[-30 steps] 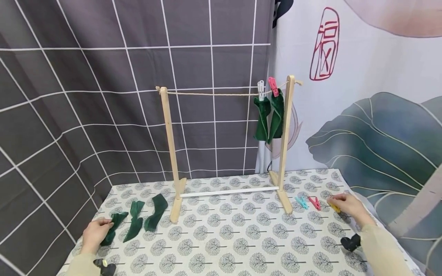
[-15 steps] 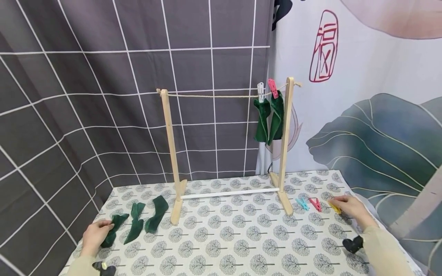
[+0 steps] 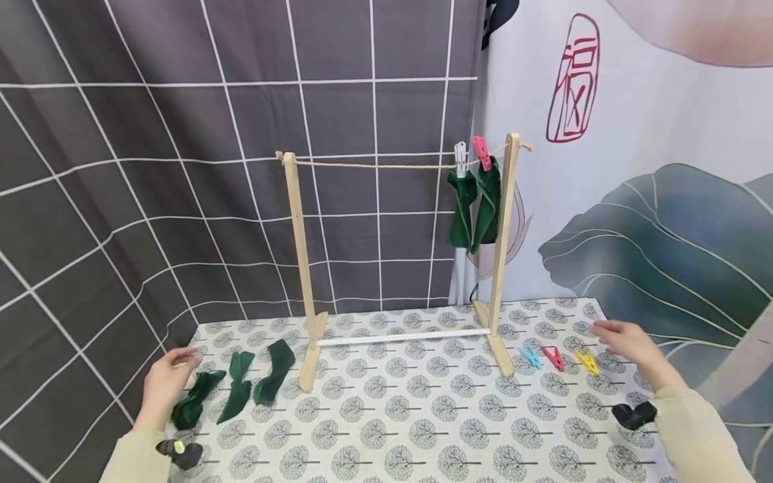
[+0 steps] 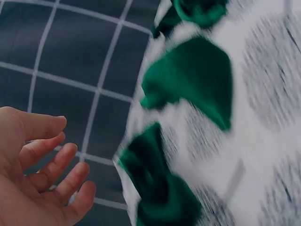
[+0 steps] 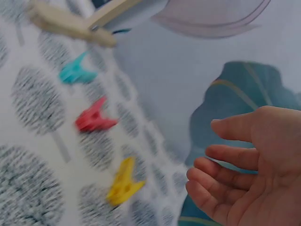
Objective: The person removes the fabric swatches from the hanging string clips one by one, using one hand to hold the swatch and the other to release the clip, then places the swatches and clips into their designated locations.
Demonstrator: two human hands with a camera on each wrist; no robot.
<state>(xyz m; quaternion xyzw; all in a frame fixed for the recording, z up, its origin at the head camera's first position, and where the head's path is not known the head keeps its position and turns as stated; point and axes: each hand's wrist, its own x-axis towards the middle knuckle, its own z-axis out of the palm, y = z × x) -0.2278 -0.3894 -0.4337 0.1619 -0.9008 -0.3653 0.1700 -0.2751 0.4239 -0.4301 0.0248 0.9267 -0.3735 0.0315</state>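
My left hand (image 3: pixel 166 384) hovers just left of a crumpled dark green sock (image 3: pixel 192 400), its fingers loosely bent with nothing between them. Two more green socks lie beside that one: a twisted sock (image 3: pixel 237 388) and a flatter sock (image 3: pixel 274 373). Over at the right, my right hand (image 3: pixel 633 350) is raised behind a yellow clothespin (image 5: pixel 125 182), apart from it, fingers relaxed. A red clothespin (image 5: pixel 95 116) and a turquoise clothespin (image 5: pixel 77 71) lie in a row with the yellow one. No object shows in either palm in the wrist views.
A wooden rack (image 3: pixel 300 248) stands at the back with a string (image 3: pixel 374 166) tied across. From its right end hang two green socks (image 3: pixel 462 211), one under a white clothespin (image 3: pixel 460 159), the other under a pink clothespin (image 3: pixel 482 153). A tree-patterned cloth (image 3: pixel 386 416) covers the table.
My left hand has let go of the crumpled sock and lifted away. My right hand has released the yellow clothespin, which stays on the cloth, and drawn back to the right.
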